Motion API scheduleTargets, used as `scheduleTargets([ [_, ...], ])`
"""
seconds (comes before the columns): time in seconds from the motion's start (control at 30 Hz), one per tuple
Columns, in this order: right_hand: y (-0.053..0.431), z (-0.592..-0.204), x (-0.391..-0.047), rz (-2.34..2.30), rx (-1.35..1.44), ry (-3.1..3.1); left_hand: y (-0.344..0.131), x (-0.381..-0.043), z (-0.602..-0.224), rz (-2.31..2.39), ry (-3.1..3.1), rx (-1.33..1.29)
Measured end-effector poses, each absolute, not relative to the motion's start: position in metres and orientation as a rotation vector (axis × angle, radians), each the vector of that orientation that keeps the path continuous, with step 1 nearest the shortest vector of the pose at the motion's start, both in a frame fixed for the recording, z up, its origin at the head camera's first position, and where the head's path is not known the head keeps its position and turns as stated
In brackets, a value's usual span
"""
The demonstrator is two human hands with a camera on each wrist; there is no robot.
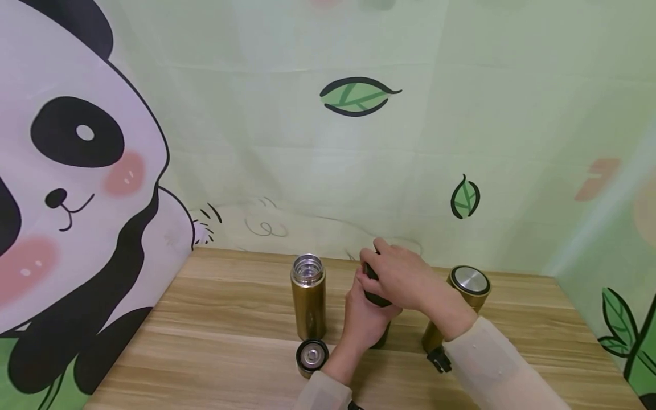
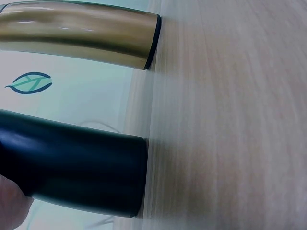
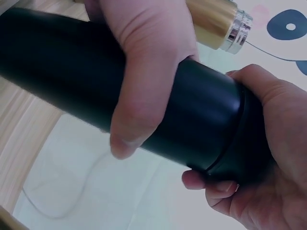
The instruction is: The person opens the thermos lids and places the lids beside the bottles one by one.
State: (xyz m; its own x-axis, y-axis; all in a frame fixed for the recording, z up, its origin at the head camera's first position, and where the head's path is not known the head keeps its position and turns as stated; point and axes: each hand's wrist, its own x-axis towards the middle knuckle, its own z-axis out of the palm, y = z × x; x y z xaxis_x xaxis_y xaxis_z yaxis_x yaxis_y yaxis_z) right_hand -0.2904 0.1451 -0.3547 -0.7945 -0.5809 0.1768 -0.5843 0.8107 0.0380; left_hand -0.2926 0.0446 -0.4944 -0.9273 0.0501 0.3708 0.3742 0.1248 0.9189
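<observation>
A black thermos flask stands upright in front of me on the wooden table. My left hand wraps round its body; the thumb lies across the black side in the right wrist view. Around the black lid at the top, my right hand curls its fingers and thumb. A thin seam shows between lid and body. To the left is a gold thermos flask with its silver threaded mouth uncovered. Its removed-looking lid lies inside-up in front of it, near my left wrist.
Behind my right forearm stands another gold flask, capped with a black-rimmed silver top. A cloth backdrop with a panda and leaves rises along the table's back edge. The wood-grain table extends to both sides.
</observation>
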Motion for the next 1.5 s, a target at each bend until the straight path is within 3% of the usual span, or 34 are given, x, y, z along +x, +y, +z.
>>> scheduleTargets([
  [0.7,0.153,-0.354,-0.290,0.043,1.007,-2.762,0.045,-0.290,-0.492,-1.908,-2.138,-0.437],
  [1.5,0.131,-0.350,-0.276,-0.074,0.447,-2.901,0.046,-0.287,-0.495,-1.889,-2.106,-0.424],
])
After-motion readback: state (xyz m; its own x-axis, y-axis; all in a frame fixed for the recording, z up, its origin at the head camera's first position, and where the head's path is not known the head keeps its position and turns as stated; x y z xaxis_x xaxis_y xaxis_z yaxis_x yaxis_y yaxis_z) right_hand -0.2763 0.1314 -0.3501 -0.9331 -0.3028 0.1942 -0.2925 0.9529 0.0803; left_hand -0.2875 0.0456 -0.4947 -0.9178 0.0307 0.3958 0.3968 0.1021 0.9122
